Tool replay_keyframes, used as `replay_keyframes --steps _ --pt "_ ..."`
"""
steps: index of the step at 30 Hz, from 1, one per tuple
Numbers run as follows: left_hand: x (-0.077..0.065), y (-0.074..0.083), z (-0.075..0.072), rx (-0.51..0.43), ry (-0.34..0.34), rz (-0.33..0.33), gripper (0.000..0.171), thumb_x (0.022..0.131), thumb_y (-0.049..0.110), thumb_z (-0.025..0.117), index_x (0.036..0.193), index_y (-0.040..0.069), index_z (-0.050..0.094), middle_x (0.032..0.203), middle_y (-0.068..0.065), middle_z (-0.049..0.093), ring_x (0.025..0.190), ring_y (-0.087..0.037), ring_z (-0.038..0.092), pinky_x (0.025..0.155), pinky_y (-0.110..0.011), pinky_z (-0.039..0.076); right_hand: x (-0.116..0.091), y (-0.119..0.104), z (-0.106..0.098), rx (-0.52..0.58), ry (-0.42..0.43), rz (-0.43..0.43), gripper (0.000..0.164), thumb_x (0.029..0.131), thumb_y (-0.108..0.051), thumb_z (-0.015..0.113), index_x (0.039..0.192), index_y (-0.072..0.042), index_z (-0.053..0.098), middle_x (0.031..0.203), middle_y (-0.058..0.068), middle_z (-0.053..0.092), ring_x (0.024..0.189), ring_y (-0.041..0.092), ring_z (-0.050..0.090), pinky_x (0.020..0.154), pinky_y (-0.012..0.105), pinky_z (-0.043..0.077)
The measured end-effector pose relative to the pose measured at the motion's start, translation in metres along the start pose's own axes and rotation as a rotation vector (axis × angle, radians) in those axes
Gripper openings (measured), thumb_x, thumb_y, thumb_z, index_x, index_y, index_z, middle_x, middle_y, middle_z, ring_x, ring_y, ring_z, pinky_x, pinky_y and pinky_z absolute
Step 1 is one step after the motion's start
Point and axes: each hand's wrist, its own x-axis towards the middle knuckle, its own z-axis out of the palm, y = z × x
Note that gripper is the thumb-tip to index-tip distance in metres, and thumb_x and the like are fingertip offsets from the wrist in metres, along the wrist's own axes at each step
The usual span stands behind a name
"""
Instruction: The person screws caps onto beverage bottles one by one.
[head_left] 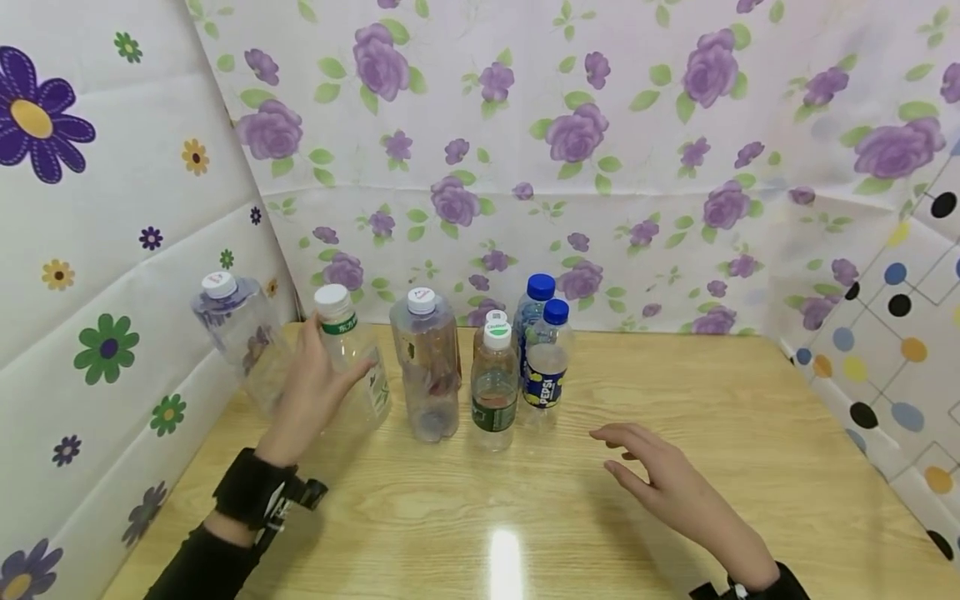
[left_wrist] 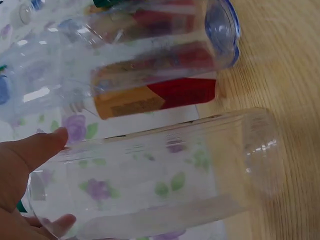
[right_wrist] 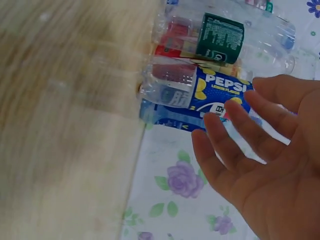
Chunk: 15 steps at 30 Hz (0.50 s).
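Note:
On the left, my left hand [head_left: 313, 387] grips a clear plastic bottle [head_left: 351, 342] with a white cap and green neck band. The thumb lies on its near side; a fingertip shows through the far side in the left wrist view. Another clear bottle [head_left: 232, 312] with a white cap stands to the left of that hand, partly hidden by it. My right hand [head_left: 671, 479] hovers over the table with loosely spread fingers and holds nothing. Nearest to it stands a Pepsi bottle [head_left: 546, 367] with a blue cap and a blue and yellow label.
A large clear bottle [head_left: 429, 367] stands mid-row, beside a green-labelled bottle [head_left: 495, 392]. Behind them are a bottle with a blue cap [head_left: 540, 287], another white cap [head_left: 496, 316] and a red and orange container [left_wrist: 155, 97]. Floral cloth [head_left: 480, 167] hangs behind the wooden table [head_left: 420, 525].

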Motion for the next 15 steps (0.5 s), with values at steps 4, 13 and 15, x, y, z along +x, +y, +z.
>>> replay_keyframes --steps 4,13,15 --pt "0.011 -0.006 0.006 -0.026 -0.044 0.001 0.102 0.094 0.023 0.076 0.159 -0.005 0.002 0.156 -0.037 0.022 0.146 -0.051 0.024 0.12 -0.064 0.023 -0.002 0.002 0.001 0.032 -0.002 0.05 0.038 0.101 -0.011 0.066 0.136 -0.023 0.061 0.132 -0.006 0.063 0.11 0.02 0.066 0.086 0.04 0.061" --pt "-0.016 0.013 0.002 0.088 -0.137 -0.034 0.101 0.104 0.043 0.057 0.159 -0.001 -0.015 0.163 -0.034 -0.006 0.149 -0.054 0.005 0.12 -0.069 0.014 -0.007 -0.004 0.004 -0.059 0.056 0.143 0.033 0.102 -0.021 0.065 0.134 -0.016 0.063 0.132 -0.001 0.064 0.122 0.026 0.062 0.094 0.048 0.057" --pt "-0.034 0.023 0.002 0.183 -0.126 -0.012 0.099 0.104 0.042 0.057 0.159 -0.003 -0.013 0.163 -0.035 -0.005 0.148 -0.056 0.004 0.119 -0.071 0.013 -0.008 -0.009 0.003 -0.085 0.062 0.172 0.033 0.103 -0.024 0.064 0.134 -0.014 0.064 0.134 0.003 0.064 0.124 0.029 0.06 0.097 0.051 0.055"
